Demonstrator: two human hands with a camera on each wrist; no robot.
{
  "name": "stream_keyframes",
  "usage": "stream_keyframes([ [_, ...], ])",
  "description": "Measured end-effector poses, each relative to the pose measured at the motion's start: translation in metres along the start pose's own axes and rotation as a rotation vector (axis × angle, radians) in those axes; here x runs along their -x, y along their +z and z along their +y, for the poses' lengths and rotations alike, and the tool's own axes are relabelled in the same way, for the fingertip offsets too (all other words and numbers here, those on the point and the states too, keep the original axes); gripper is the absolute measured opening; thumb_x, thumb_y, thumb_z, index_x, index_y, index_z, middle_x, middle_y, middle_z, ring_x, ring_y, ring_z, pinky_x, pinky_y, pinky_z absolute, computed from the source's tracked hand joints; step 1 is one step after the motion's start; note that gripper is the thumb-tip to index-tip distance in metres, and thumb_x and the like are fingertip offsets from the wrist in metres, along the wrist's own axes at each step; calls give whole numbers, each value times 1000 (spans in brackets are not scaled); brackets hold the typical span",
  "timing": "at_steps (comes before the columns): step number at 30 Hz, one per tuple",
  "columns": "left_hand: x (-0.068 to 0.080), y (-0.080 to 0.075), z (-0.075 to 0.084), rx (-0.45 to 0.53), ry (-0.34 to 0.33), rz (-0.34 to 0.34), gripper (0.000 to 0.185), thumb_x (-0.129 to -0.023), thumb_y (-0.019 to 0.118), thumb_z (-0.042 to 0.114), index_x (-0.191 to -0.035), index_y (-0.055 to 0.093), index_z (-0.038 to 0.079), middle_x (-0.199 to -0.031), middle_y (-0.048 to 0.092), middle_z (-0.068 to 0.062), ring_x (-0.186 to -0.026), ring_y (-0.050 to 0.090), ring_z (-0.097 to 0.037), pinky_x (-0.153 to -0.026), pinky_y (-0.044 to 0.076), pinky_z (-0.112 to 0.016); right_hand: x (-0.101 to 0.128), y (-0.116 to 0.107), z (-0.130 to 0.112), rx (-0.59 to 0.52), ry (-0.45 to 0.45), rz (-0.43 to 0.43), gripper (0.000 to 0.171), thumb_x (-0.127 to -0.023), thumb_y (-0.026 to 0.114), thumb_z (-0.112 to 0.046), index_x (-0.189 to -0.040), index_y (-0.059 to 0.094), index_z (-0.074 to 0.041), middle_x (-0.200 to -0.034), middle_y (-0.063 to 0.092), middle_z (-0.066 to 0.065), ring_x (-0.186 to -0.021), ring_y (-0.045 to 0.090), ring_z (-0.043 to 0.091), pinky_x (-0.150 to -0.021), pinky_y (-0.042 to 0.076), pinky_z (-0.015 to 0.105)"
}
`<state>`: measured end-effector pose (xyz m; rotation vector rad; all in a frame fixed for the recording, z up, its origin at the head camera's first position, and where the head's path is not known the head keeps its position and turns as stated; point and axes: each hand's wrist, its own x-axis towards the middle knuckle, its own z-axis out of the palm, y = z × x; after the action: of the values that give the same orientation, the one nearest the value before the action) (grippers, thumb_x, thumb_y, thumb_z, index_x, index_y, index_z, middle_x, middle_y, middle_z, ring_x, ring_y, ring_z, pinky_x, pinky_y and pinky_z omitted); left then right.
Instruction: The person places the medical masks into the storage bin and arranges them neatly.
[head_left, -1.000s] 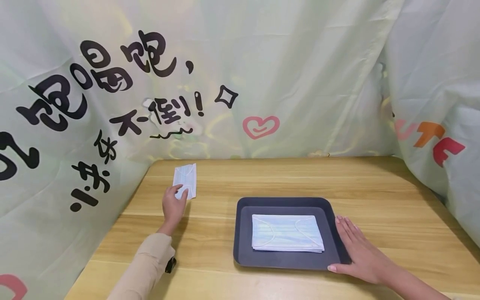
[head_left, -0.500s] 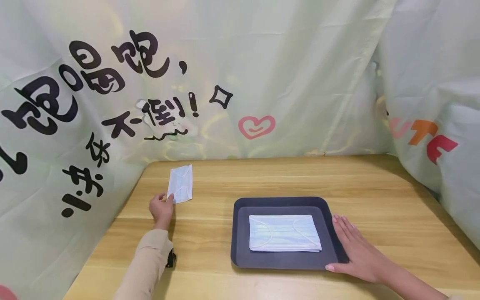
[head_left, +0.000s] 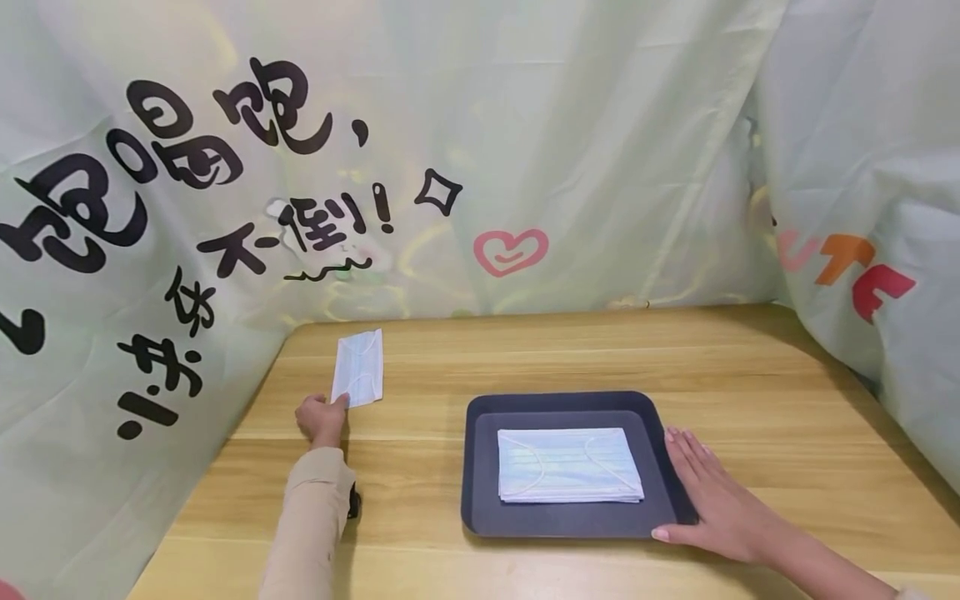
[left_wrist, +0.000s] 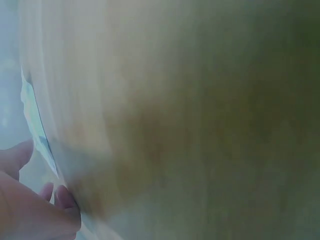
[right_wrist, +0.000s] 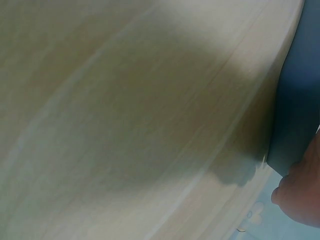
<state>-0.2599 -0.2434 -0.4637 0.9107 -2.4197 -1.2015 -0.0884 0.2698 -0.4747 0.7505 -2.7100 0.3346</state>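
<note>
While head view shows the tray [head_left: 480,467], left wrist sees only mask [left_wrist: 37,125].

A pale wooden bench [head_left: 570,350] filled the lower frame, its grain running across. Behind it hung a creased, pale green sheet [head_left: 600,125] with black characters [head_left: 187,167] at upper left, a pink heart [head_left: 510,250] at centre, and orange-red letters [head_left: 862,271] at right. Light was soft and even.
</note>
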Motion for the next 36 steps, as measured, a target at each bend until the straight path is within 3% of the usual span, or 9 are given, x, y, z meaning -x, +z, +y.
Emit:
stream_keyframes([
  [4, -1, 0, -1, -7, -20, 33, 46, -81, 67, 18, -113, 56, -13, -118, 54, -33, -112, 49, -46, -100, 38, -49, -1, 1, 0, 4, -17, 5, 116, -68, 71, -58, -145, 13, 7, -156, -4, 9, -140, -20, 7, -111, -14, 14],
  [8, -2, 1, 0, -72, -19, 15, 46, -79, 69, 19, -110, 58, -13, -115, 56, -33, -108, 52, -45, -96, 42, -49, 0, 3, 1, 6, -23, 7, 117, -67, 71, -57, -145, 13, 7, -156, -3, 11, -140, -19, 7, -112, -13, 15],
  [15, -4, 3, 4, -158, -2, -15, 36, -79, 69, 16, -97, 61, -15, -106, 60, -34, -97, 56, -46, -84, 46, -51, 1, 3, 0, 12, -16, 16, 116, -67, 71, -57, -145, 15, 7, -149, 22, 28, -141, -19, 6, -112, -12, 14],
  [18, -3, 2, 4, -163, 18, -37, 34, -79, 69, 15, -94, 62, -15, -103, 61, -34, -93, 57, -44, -80, 46, -50, 1, 3, 1, 18, -20, 25, 116, -67, 71, -58, -145, 14, 7, -149, 23, 29, -141, -18, 6, -112, -12, 14],
  [25, -2, -3, -1, -145, 96, -74, 37, -79, 69, 13, -97, 61, -19, -100, 61, -36, -89, 56, -45, -79, 46, -51, 1, 4, 2, 30, -25, 33, 118, -66, 71, -58, -146, 13, 6, -157, -1, 10, -141, -19, 6, -112, -12, 14],
  [28, -1, -5, -3, -120, 142, -83, 35, -79, 67, 10, -96, 61, -20, -98, 61, -36, -89, 56, -45, -80, 45, -51, 1, 4, 1, 26, -25, 36, 118, -66, 72, -58, -146, 12, 6, -157, -4, 7, -141, -19, 6, -112, -12, 14],
  [33, 0, -5, -7, -35, 203, -40, 28, -81, 64, 5, -94, 60, -20, -90, 60, -36, -84, 54, -45, -78, 44, -50, 0, 3, 0, 17, -15, 24, 117, -67, 72, -57, -145, 13, 6, -154, 13, 22, -140, -19, 5, -112, -12, 14],
  [36, -1, -3, -10, 10, 220, -11, 26, -82, 64, 5, -93, 60, -18, -85, 59, -32, -82, 54, -42, -75, 44, -48, 0, 3, 0, 19, -8, 13, 117, -67, 71, -58, -145, 13, 7, -154, 13, 22, -140, -19, 5, -111, -13, 14],
])
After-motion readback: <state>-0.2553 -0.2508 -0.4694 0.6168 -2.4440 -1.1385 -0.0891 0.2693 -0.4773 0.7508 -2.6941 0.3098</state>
